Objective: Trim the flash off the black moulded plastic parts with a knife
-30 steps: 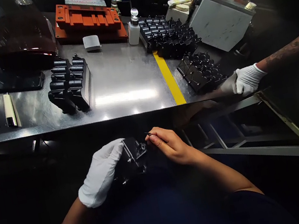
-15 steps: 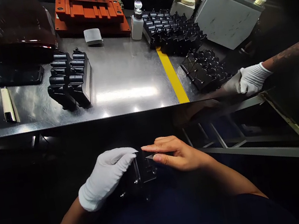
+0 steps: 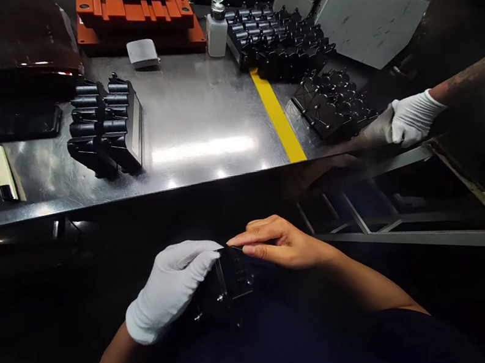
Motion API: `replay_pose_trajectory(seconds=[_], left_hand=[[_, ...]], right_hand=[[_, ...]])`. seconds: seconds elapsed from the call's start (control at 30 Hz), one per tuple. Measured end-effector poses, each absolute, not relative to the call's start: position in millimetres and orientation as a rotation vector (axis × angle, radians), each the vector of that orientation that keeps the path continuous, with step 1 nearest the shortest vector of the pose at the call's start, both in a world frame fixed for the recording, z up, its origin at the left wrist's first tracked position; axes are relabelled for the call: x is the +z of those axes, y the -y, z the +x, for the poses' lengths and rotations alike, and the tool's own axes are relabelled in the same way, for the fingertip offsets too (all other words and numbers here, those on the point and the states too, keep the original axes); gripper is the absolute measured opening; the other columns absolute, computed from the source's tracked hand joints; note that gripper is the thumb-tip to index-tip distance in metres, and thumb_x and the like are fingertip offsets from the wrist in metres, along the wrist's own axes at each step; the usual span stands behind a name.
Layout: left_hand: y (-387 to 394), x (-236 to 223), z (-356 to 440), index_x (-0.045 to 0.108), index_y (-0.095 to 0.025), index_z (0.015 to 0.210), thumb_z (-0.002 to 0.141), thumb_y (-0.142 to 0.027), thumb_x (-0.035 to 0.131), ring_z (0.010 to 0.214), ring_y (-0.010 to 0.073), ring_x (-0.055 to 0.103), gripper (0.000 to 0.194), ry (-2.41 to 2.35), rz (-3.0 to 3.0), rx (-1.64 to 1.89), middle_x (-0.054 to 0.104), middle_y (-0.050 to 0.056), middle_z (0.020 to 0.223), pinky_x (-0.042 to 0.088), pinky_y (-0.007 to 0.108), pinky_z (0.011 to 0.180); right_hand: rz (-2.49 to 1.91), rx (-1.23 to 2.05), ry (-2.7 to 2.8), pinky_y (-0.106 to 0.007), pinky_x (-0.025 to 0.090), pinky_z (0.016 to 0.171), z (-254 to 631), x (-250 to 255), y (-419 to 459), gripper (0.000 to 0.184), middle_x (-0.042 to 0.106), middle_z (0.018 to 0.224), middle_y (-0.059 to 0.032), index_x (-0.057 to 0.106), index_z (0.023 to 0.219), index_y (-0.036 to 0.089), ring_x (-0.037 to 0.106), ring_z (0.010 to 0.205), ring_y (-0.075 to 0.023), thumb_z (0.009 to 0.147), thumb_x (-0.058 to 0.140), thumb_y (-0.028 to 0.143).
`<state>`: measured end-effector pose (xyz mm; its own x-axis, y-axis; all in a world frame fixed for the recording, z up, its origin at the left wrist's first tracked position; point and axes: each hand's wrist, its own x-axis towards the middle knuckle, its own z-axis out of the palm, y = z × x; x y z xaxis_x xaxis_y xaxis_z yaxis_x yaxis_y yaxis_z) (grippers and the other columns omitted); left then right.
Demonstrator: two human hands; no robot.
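My left hand (image 3: 174, 289), in a white glove, is closed round a black moulded plastic part (image 3: 237, 281) in front of my body. Thumb and fingers grip its top left edge; much of the part blends into the dark clothing behind it. My bare right hand (image 3: 283, 244) pinches a thin blade-like piece (image 3: 236, 247) between thumb and fingers. That piece is mostly hidden, and its tip lies by the part's upper edge. The right fingertips are close to the left glove's fingertips.
On the metal bench (image 3: 193, 109) stand black moulded parts (image 3: 103, 127), more in a group (image 3: 279, 39), a pump bottle (image 3: 216, 31), an orange fixture (image 3: 135, 13) and a cream-handled tool (image 3: 3, 172). A co-worker's gloved hand (image 3: 415, 115) is at the right, beside other black parts (image 3: 332, 104).
My right hand has shifted slightly left and up, its fingers closer together round the thin piece. The left hand holds nearly still. The view has tilted a little.
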<state>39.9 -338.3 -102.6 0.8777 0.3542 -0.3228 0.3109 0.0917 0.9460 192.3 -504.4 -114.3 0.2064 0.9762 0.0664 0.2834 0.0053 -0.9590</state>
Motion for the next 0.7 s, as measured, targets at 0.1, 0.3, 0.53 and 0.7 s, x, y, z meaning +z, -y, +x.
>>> replay_pose_trajectory(seconds=[0.1, 0.3, 0.53, 0.7], left_hand=[[339, -104, 38, 0.077, -0.017, 0.074, 0.076, -0.041, 0.070, 0.064, 0.0188, 0.067, 0.025, -0.516, 1.513, 0.066, 0.074, 0.007, 0.071, 0.054, 0.025, 0.060], [343, -106, 38, 0.075, -0.017, 0.067, 0.069, -0.054, 0.074, 0.061, 0.0196, 0.066, 0.037, -0.665, 1.503, 0.194, 0.073, 0.008, 0.068, 0.054, 0.026, 0.057], [346, -111, 35, 0.074, -0.018, 0.064, 0.068, -0.052, 0.075, 0.059, 0.0177, 0.064, 0.034, -0.663, 1.517, 0.273, 0.071, 0.005, 0.066, 0.051, 0.025, 0.056], [347, -110, 34, 0.074, -0.019, 0.064, 0.074, -0.045, 0.073, 0.058, 0.0160, 0.062, 0.028, -0.590, 1.540, 0.281, 0.070, 0.003, 0.064, 0.050, 0.024, 0.055]], right_hand=[[-1.494, 0.891, 1.142, -0.020, 0.048, 0.062, 190, -114, 503, 0.027, 0.069, 0.083, -0.0055, 0.069, 0.108, 0.013, 0.061, 0.069, -0.0101, 0.093, 0.055, 0.029], [-1.613, 0.601, 1.150, -0.020, 0.046, 0.056, 182, -110, 501, 0.028, 0.063, 0.066, -0.0016, 0.063, 0.081, 0.015, 0.057, 0.058, -0.0089, 0.097, 0.044, 0.027], [-1.611, 0.464, 1.284, -0.020, 0.047, 0.054, 176, -110, 497, 0.029, 0.063, 0.064, -0.0027, 0.061, 0.073, 0.015, 0.056, 0.055, -0.0094, 0.095, 0.047, 0.026], [-1.583, 0.461, 1.333, -0.019, 0.044, 0.053, 175, -106, 497, 0.029, 0.061, 0.060, -0.0018, 0.061, 0.070, 0.014, 0.053, 0.052, -0.0084, 0.095, 0.048, 0.023]])
